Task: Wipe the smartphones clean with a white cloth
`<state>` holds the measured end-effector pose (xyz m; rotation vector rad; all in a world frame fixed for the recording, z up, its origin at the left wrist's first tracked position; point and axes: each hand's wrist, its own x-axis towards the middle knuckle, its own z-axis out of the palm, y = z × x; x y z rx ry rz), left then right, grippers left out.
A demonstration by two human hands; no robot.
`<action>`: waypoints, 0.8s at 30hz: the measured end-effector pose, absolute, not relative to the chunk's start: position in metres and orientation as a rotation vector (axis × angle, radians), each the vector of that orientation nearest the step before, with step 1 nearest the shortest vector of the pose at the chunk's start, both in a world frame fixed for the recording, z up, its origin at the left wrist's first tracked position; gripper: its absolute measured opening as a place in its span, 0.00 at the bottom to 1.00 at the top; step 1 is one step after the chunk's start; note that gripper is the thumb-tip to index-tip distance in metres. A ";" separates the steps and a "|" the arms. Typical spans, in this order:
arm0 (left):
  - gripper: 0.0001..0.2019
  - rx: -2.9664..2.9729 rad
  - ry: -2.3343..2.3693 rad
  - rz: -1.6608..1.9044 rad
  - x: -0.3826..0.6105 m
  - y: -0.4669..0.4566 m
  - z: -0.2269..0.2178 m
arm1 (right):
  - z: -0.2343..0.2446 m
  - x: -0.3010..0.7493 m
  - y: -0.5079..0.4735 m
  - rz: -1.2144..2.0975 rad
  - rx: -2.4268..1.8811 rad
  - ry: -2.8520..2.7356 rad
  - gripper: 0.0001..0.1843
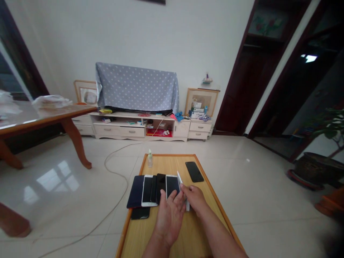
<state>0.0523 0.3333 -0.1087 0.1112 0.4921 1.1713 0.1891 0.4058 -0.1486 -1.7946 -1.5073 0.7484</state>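
Note:
My right hand point(196, 197) grips a thin white smartphone point(179, 178), which stands tilted on its edge and shows mostly its side. Palm up and fingers apart, my left hand point(170, 218) is beside it, its fingertips close to the right hand. Beyond my left fingers is a white-framed phone point(172, 183) with a dark screen, partly hidden by them. To its left lie a black phone point(161, 182), another white phone point(146, 190) and a dark blue case point(135, 191), overlapping in a row. A dark phone point(140, 213) pokes out below the case.
The wooden table point(158, 236) has a raised rim. A separate black phone point(194, 171) lies near its right edge, and a clear dropper bottle point(149, 159) stands at the far left corner. A cable point(125, 179) runs across the tiled floor. Beyond is a white cabinet point(118, 132).

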 end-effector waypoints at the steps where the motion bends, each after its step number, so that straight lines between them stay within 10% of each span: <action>1: 0.42 0.106 0.478 1.162 0.055 0.333 -0.111 | -0.151 0.189 0.405 0.749 -1.787 -1.504 0.25; 24: 0.22 0.168 0.676 1.356 0.065 0.313 -0.101 | -0.105 0.167 0.323 0.720 -1.497 -1.678 0.11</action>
